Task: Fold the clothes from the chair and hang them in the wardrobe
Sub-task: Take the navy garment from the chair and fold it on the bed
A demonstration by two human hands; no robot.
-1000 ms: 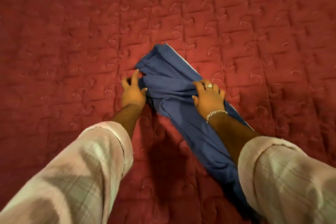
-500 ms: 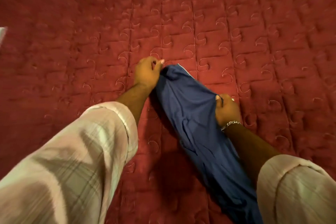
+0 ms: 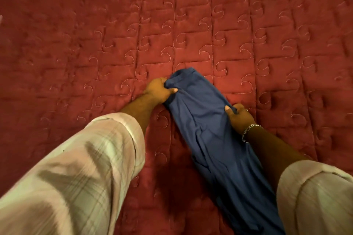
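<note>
Two hands grip one long blue garment of soft, wrinkled fabric (image 3: 208, 135), which lies stretched on a red quilted bedspread with stitched swirl patterns (image 3: 210, 25). The garment runs diagonally from the centre of the frame, where its upper end is bunched, down to the lower right edge, where it passes out of view.

Left hand (image 3: 158, 90): placed at centre frame, at the garment's upper left edge. Its thumb lies across the top of the cloth and the remaining fingers are curled round the bunched edge, so the hand pinches the fabric. The left forearm extends from a rolled pale plaid sleeve (image 3: 76, 173) filling the lower left of the frame.

Right hand (image 3: 239, 116): placed right of centre, at the garment's right edge, lower in the frame than the left hand. Its thumb presses on top of the cloth and the fingers are curled beneath the edge, clasping it. A silver chain bracelet (image 3: 249, 131) sits on the right wrist, and a ring shows on one finger. A second pale sleeve (image 3: 315, 200) occupies the lower right corner.
</note>
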